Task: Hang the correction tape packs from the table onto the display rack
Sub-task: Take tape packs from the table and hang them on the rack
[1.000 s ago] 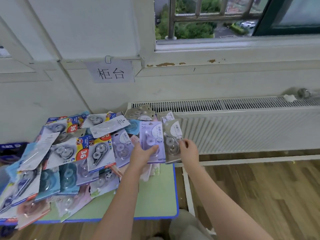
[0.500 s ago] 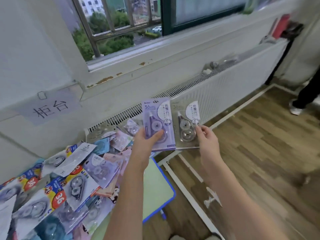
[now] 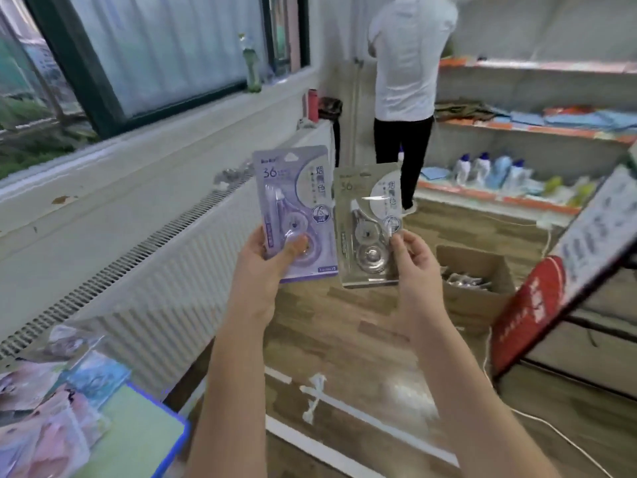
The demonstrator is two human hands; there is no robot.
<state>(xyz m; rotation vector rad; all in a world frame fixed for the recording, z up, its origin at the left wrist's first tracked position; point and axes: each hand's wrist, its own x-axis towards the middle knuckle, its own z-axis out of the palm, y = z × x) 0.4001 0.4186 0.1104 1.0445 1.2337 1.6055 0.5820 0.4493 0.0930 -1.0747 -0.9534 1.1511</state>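
Two correction tape packs are up in the air in front of the person, side by side and upright, clear of the worktop. The purple pack [image 3: 295, 215] sits in the left hand [image 3: 265, 267], thumb pressed across its lower front with the fingers curled behind. The grey pack [image 3: 368, 224] is pinched at its lower right edge by the right hand [image 3: 412, 262], fingertips [image 3: 396, 240] on the front of the blister. The two cards nearly touch along their inner edges.

The rest of the packs [image 3: 58, 401] lie heaped on the green worktop [image 3: 138, 439] at the lower left, well apart from the hands. No display rack with hooks is plainly in view; I see shelves [image 3: 537, 129] along the right wall, a tilted red sign [image 3: 537, 298], a cardboard box [image 3: 472, 281] on the floor, and another person [image 3: 406, 81] standing ahead.

To carry this well, I'd keep both grips low on the cards so the top edges stay free, since that is likely where any hang hole sits. Hanging one pack at a time looks wiser than both together.
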